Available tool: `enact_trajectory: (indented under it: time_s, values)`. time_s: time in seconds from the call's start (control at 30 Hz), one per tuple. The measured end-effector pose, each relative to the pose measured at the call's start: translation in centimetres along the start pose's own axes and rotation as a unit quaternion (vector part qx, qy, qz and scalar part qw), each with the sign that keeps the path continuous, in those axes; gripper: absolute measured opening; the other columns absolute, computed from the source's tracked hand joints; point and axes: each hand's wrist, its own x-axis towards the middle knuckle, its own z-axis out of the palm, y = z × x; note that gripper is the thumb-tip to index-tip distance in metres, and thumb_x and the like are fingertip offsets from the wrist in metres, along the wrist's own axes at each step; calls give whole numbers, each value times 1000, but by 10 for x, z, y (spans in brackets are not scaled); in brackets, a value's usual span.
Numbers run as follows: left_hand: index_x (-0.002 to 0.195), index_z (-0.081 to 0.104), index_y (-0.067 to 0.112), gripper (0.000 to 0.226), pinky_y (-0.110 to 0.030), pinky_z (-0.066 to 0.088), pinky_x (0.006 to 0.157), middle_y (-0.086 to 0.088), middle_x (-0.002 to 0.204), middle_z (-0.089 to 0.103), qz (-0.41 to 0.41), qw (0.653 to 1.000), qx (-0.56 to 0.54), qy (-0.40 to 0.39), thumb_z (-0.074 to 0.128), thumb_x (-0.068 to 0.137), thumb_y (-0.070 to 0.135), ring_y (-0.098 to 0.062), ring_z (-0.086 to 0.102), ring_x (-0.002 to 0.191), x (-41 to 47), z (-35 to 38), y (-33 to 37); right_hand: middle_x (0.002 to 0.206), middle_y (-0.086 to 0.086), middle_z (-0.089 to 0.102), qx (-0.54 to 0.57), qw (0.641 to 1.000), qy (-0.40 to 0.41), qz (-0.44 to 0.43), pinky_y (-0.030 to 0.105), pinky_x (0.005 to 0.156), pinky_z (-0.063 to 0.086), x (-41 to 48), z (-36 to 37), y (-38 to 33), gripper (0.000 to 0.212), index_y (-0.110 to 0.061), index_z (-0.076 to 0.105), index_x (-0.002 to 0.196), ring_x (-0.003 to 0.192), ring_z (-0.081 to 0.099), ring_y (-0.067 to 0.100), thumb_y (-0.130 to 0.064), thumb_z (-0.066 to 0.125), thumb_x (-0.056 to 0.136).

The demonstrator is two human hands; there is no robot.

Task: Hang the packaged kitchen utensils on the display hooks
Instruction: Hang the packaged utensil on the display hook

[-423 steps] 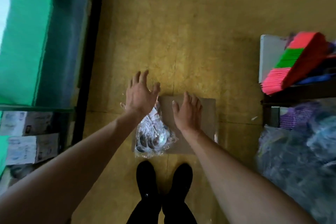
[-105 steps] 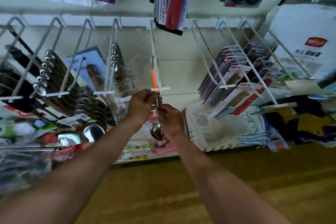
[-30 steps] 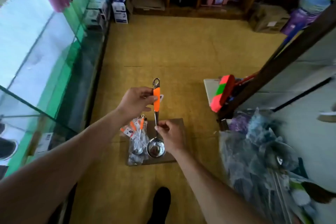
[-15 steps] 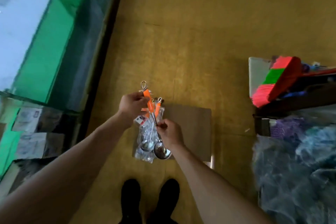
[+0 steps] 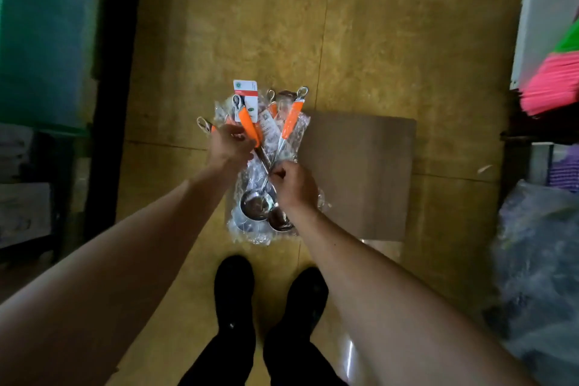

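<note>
both hands (image 5: pixel 232 147) (image 5: pixel 294 183) grip orange-handled ladles (image 5: pixel 289 122) over a plastic-wrapped bundle (image 5: pixel 250 229) on the floor (image 5: pixel 376 41).

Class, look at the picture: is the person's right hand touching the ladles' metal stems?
Touching. The head view shows the right hand pinching the metal stems just below where they cross, its fingers curled round them with no gap showing.

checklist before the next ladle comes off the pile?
1. Left hand grips a ladle near its loop: ok.
2. Right hand pinches a shaft: ok.
3. That shaft belongs to the gripped ladle: cannot tell.
4. Bowls free of wrap: cannot tell.
5. Hooks in view: not ok.
</note>
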Motion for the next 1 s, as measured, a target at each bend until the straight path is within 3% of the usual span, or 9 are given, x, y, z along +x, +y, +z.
enact_trajectory:
  time_s: [0.07,0.13,0.27,0.37,0.53,0.63,0.8,0.9,1.0]
  values:
    - [111,63,3,22,-27,46,48,-14,85,64,-10,1000,25,2,69,90,6,-17,58,55,-2,-2,1,90,3,72,-9,1000,2,4,28,63,37,2,-1,-4,8,-18,67,86,84,65,26,-24,67,91]
    - [122,60,4,35,-28,51,53,-13,90,66,-11,998,60,10,71,90,9,-19,62,63,-3,-7,5,93,5,73,-26,999,1,23,28,66,41,3,-2,-10,10,-18,69,89,87,67,28,-27,67,91]
    - [125,61,4,36,-28,57,55,-14,98,70,0,994,107,22,71,90,11,-21,67,67,-5,-18,14,101,10,72,-112,994,5,5,34,72,49,6,-2,-17,19,-14,68,97,95,68,32,-32,66,93]
    - [127,61,7,37,-38,61,68,-16,104,72,9,990,140,27,68,93,16,-28,72,80,-6,-27,21,104,8,70,-129,991,20,-19,34,73,47,0,-4,-17,19,-14,63,99,97,65,31,-32,64,94]
    - [130,62,10,34,-24,49,57,-11,109,71,83,968,232,51,56,99,23,-14,64,68,-33,-39,40,115,6,63,-145,986,47,-67,38,85,42,-22,-21,-11,26,-15,58,113,108,57,29,-37,55,98]
    - [137,56,16,40,-33,51,82,-11,127,66,148,947,282,50,52,101,33,-29,66,102,-60,-40,66,119,9,57,-155,980,93,-79,41,91,39,-37,-55,-19,37,-15,54,125,112,53,31,-42,47,99]
    - [153,33,20,62,-46,29,116,-10,159,32,312,868,385,35,38,101,52,-33,31,143,-115,-26,150,147,16,42,-154,963,201,-90,48,112,32,-55,-149,-54,67,-10,38,147,135,38,35,-52,28,96]
    - [155,29,20,70,-50,19,120,-12,162,24,422,797,429,38,31,97,60,-33,23,148,-152,-12,222,158,17,27,-118,957,253,-84,51,120,19,-73,-226,-82,73,-12,28,153,146,24,36,-59,20,97]
    - [153,34,18,71,-54,21,119,-14,161,27,525,723,447,31,30,97,62,-36,27,146,-194,8,301,159,18,26,-91,937,328,-84,52,119,19,-99,-309,-103,77,-13,30,153,146,24,36,-63,17,96]
